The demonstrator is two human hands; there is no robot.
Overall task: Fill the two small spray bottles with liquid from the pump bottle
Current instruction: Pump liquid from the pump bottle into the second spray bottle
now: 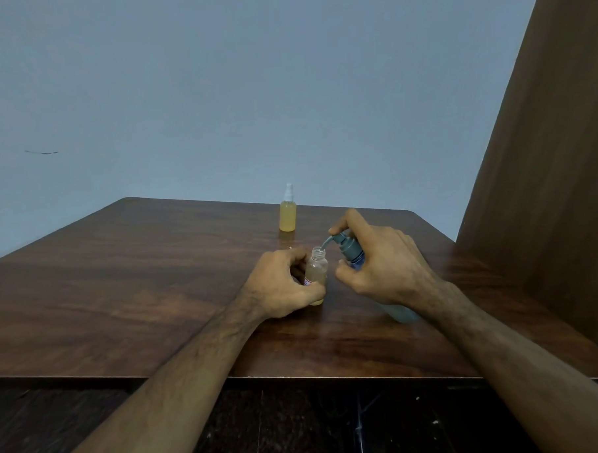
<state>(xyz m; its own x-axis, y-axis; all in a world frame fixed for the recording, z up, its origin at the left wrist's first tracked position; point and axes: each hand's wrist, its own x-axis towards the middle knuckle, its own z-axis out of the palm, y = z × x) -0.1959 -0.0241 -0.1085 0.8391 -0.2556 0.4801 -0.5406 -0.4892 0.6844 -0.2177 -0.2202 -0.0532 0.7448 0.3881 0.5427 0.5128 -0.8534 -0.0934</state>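
Yellow liquid sits only at the bottom of the small open bottle [316,277], so it has a lot of room left to fill. The left hand [283,285] is wrapped around this bottle and holds it standing on the brown table [122,285]. The right hand [381,267] is wrapped around the blue pump bottle [355,254], which leans over toward the small one, and one finger rests on top of the pump. The tip of the spout [322,246] looks like it is right at the little bottle's mouth. That mouth is tiny — if the spout slips to the side, the squirt will most likely land on the table or on the fingers. A hard push could also make the liquid splash out. The big bottle is tipped, so it might slide on its bottom edge. If the left hand lets go a bit, the spout could knock the small bottle over and spill what is inside. The other small bottle [288,214] stands farther back on the table, well apart from the hands — it looks full of yellow liquid and has its spray top on, so it seems done.
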